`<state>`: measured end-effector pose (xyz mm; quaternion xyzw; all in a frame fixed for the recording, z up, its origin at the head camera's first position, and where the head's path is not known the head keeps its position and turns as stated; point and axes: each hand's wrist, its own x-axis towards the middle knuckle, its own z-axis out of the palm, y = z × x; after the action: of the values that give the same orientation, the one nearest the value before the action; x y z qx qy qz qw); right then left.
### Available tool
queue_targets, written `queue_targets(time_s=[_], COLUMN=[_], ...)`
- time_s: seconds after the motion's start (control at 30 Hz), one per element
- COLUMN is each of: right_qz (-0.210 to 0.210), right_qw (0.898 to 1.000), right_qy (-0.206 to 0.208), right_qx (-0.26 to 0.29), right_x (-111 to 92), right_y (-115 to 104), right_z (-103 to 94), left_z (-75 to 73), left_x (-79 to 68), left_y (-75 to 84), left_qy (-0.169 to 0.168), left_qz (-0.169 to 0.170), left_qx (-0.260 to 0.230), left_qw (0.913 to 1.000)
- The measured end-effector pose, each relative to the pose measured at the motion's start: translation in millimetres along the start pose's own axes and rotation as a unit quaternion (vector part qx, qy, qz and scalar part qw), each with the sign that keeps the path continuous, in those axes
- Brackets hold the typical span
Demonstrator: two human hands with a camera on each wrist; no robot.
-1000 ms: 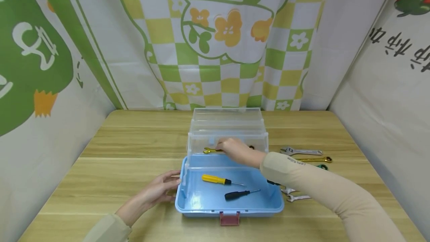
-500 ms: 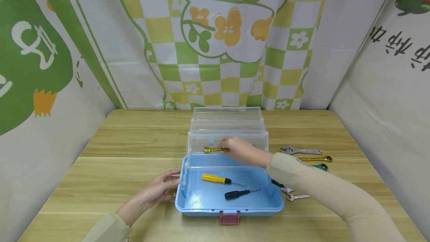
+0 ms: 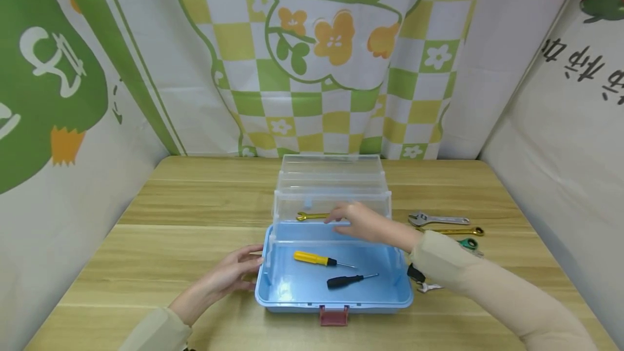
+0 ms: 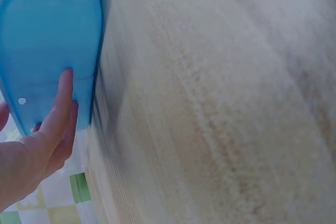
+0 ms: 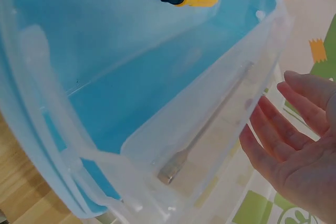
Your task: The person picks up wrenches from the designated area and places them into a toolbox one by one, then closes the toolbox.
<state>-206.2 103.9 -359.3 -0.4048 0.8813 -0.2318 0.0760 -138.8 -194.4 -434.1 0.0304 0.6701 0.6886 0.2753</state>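
Note:
A blue toolbox [image 3: 302,285] stands open, its translucent trays [image 3: 333,180] raised at the back. My left hand [image 3: 236,272] touches the box's left side with extended fingers, which the left wrist view shows against the blue wall. Above the front tray is my right hand [image 3: 363,222], empty and with fingers apart. A golden wrench [image 3: 312,215] lies in that tray, its right part hidden behind the hand; the right wrist view shows the wrench [image 5: 210,116] through the cloudy plastic. On the box floor are a yellow-handled screwdriver [image 3: 312,258] and a black-handled screwdriver [image 3: 343,281].
Right of the box lie an adjustable wrench [image 3: 439,220], another golden wrench [image 3: 453,231], a green ratchet wrench [image 3: 469,243] and a silver wrench [image 3: 430,287], partly under the right sleeve. A dark red latch [image 3: 333,316] hangs at the box's front. Printed curtains surround the table.
My right hand has let go of the golden wrench in the tray and moved slightly right, its fingers spreading. The left hand stays against the box.

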Motion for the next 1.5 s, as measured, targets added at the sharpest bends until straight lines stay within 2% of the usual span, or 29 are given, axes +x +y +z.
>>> queue_targets(time_s=[0.3, 0.73, 0.9, 1.07, 1.27, 1.4, 1.5], right_qz=[-0.034, -0.004, 0.006, -0.003, -0.012, 0.004, 0.039], right_qw=[0.998, 0.992, 0.987, 0.98, 0.973, 0.97, 0.971], right_qy=[0.039, 0.102, 0.135, 0.187, 0.221, 0.231, 0.226], right_qx=[0.031, 0.069, 0.083, 0.065, 0.065, 0.071, 0.071], right_x=[-23, -61, -77, -90, -106, -117, -125], right_y=[0, 12, 16, 20, 25, 28, 31], right_z=[-4.9, -4.7, -2.8, -1.2, -1.6, -3.5, -5.0], left_z=[0.8, 1.0, 0.7, 0.5, 0.7, 1.1, 1.0], left_x=[-0.4, 0.0, 0.7, 1.0, 1.2, 1.4, 1.5], left_y=[-0.3, 0.4, -0.9, -1.4, -1.1, -0.9, -0.9], left_qy=[-0.001, -0.001, -0.003, -0.005, -0.003, -0.004, -0.004], left_qz=[0.002, 0.003, 0.005, 0.006, 0.004, 0.002, 0.003], left_qx=[-0.001, 0.006, 0.006, 0.005, 0.007, 0.008, 0.007], left_qw=[1.0, 1.0, 1.0, 1.0, 1.0, 1.0, 1.0])
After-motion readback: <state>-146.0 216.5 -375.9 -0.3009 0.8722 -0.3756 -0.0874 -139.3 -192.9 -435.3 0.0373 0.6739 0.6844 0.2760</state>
